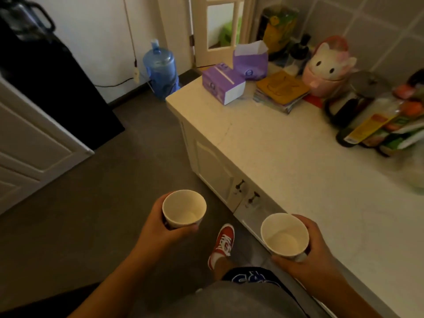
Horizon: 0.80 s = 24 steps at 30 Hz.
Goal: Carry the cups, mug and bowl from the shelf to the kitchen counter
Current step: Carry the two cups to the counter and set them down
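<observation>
**With both hands full: two cups, one counter**

While held over dark floor, seen from above, largest first:

One pale kitchen counter (286, 157), running along the right, just beyond the right hand's fingers. One white cabinet front below it, with two small dark handles (246, 191) between the two sets of fingers and above them.

One blue water jug (160, 67) on the floor, far past the left hand's fingertips.

Two purple boxes (223, 82) at the counter's far end, touching or nearly so. One pink cat-faced jar (325, 67) and one stack of coloured booklets (281, 92) well beyond the right fingers.

Two bare hands. Left hand (165, 228) wrapped round one white cup (184, 208), thumb across the near wall, fingers closed on the far side; upright and empty, over the floor. Right hand (314, 251) closed round a second white cup (284, 236), thumb under the near edge, fingers curled on the right side; upright, empty, right at the counter's front edge, not set down.

One red shoe (223, 243) on the floor, between and slightly below both hands.
</observation>
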{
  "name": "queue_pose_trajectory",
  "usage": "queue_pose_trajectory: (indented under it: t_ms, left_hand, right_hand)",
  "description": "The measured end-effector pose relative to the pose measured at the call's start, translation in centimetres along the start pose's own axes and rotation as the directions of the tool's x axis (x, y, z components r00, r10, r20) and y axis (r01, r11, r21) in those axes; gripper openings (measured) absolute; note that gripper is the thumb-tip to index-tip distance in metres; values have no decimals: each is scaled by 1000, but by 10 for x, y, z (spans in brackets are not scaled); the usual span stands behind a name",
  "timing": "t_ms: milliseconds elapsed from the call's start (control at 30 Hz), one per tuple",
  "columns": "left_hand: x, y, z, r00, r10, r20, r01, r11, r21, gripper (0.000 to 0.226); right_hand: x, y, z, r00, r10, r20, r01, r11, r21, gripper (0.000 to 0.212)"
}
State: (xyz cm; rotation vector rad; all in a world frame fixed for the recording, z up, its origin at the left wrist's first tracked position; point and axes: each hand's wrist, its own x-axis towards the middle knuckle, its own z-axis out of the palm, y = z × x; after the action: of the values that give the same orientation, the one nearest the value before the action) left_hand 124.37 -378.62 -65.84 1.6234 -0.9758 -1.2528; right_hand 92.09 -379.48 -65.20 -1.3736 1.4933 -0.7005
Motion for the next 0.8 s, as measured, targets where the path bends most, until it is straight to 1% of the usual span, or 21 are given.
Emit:
queue_pose_trajectory:
  t_ms: [100,233,300,400,467,567,633,733,800]
  left_hand:
    - [45,15,10,999,-19,47,17,1000,26,89]
    - [95,42,25,991,10,135,-19,998,64,79]
    - [115,55,33,986,23,165,-35,997,67,77]
    - [146,74,46,980,38,197,-51,997,60,75]
    - [168,84,54,973,47,227,-67,994,81,80]
    - [206,100,68,956,47,290,-82,990,111,96]
    - [231,108,80,938,68,339,-126,981,151,92]
    - [268,118,104,905,119,408,-214,957,194,82]
    - [292,121,123,880,145,452,-261,943,206,78]
  right_hand:
    - [41,-3,-10,1000,8,-12,-7,1000,20,89]
    - [95,-19,-17,999,-28,-35,28,1000,1,88]
    - [121,-26,-23,998,-40,-41,40,999,3,87]
    - [148,-34,-32,995,-46,-93,48,999,19,85]
    - [163,-35,-37,992,-36,-118,38,999,14,86]
    - [184,-35,-46,985,4,-170,-2,1000,8,92]
    - [196,-36,-52,980,33,-194,-33,999,3,94]
    - [209,-38,-57,962,41,-271,-52,998,-36,81]
    - [216,-38,-60,935,78,-347,-89,996,-18,78]
